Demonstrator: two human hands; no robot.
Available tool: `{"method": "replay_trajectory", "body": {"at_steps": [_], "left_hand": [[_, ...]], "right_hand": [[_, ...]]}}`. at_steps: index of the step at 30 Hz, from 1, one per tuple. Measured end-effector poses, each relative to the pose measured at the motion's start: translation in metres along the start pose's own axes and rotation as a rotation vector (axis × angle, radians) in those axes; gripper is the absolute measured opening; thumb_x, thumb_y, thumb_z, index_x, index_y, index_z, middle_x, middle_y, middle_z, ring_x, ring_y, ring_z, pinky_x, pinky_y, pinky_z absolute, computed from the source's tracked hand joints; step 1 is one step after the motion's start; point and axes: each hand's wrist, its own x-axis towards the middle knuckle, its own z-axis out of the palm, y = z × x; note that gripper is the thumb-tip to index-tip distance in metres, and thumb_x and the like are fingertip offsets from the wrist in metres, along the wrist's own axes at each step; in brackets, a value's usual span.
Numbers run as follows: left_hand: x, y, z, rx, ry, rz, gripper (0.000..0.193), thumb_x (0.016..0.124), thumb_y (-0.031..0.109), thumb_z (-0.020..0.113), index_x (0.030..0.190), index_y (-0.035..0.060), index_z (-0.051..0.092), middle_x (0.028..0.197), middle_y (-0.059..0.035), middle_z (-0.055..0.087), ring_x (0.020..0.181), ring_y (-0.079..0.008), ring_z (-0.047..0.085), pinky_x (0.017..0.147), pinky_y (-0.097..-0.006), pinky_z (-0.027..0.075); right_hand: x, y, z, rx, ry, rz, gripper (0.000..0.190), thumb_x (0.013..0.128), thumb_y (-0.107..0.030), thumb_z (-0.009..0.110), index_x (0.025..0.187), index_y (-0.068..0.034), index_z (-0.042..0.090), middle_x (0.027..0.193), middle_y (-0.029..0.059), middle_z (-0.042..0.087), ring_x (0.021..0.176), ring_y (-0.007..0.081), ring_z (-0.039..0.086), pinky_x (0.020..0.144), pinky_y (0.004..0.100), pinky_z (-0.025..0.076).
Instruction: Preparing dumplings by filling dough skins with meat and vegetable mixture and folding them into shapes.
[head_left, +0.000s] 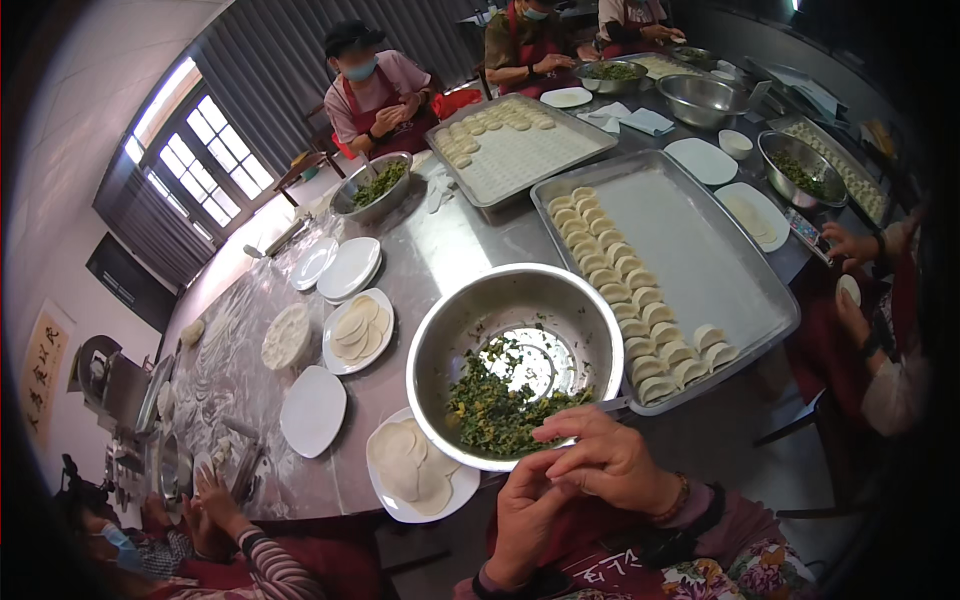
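Observation:
My left hand (523, 517) and my right hand (626, 457) meet over the near rim of a large stainless steel bowl (444, 322). Their fingertips are bent together, and anything between them is hidden. Chopped green and yellow filling (495, 412) lies in the bowl's near side. The flat metal handle of a utensil (611, 403) sticks out over the rim beside my right hand. To the left, round dough wrappers (409, 465) are spread on a white plate (390, 508). Rows of folded dumplings (630, 300) line the left side of a metal tray (697, 247).
A second tray (525, 150) holds dumplings farther back. White plates (313, 412), more wrappers (360, 330) and a bowl of flour (286, 337) stand on the floured steel table (225, 337). Co-workers' hands (214, 502) are at the left; another person's hand (851, 244) holds a phone at right.

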Motion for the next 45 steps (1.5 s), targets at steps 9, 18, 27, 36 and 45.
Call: {"method": "replay_trajectory", "body": {"at_steps": [9,18,27,36,45], "left_hand": [[0.000,-0.004,0.002,-0.174,0.041,0.069,0.038,0.083,-0.012,0.055,0.117,-0.0008,0.046,0.122,-0.0152,0.053,0.111,-0.0196,0.054,0.094,-0.0302,0.046],[-0.005,-0.007,-0.001,-0.251,-0.004,0.066,0.050,0.080,-0.013,0.056,0.123,0.0030,0.037,0.125,-0.0137,0.047,0.115,-0.0215,0.051,0.100,-0.0338,0.042],[-0.007,-0.006,0.002,-0.413,-0.083,0.013,0.052,0.085,0.003,0.061,0.128,0.0051,0.034,0.130,-0.0138,0.044,0.123,-0.0235,0.045,0.104,-0.0382,0.038],[-0.010,-0.017,0.004,-0.491,-0.127,-0.045,0.054,0.088,0.022,0.063,0.130,0.0070,0.032,0.128,-0.0116,0.045,0.122,-0.0235,0.044,0.105,-0.0407,0.033],[-0.011,-0.012,0.006,-0.472,-0.064,-0.057,0.061,0.087,0.034,0.064,0.132,0.0061,0.033,0.130,-0.0098,0.044,0.120,-0.0228,0.044,0.104,-0.0393,0.033]], "right_hand": [[-0.007,0.004,0.011,0.071,0.098,0.076,0.016,0.077,0.002,0.067,0.093,-0.003,0.071,0.122,0.0184,0.057,0.106,0.0239,0.059,0.089,0.0313,0.048],[-0.007,-0.006,0.017,0.100,0.206,0.194,0.014,0.077,-0.002,0.069,0.091,-0.002,0.069,0.115,0.0166,0.062,0.103,0.0263,0.061,0.088,0.0350,0.047],[-0.003,-0.012,0.016,0.000,0.245,0.154,0.019,0.083,-0.010,0.064,0.100,-0.001,0.067,0.117,0.0138,0.062,0.108,0.0298,0.058,0.093,0.0378,0.044],[-0.021,0.007,0.013,-0.228,0.171,-0.037,0.018,0.088,-0.016,0.057,0.099,-0.004,0.066,0.115,0.0154,0.062,0.112,0.0321,0.056,0.098,0.0419,0.040],[-0.017,0.000,0.016,-0.247,0.260,-0.047,0.031,0.087,-0.024,0.060,0.111,-0.004,0.063,0.120,0.0145,0.059,0.114,0.0321,0.055,0.098,0.0461,0.038]]}}
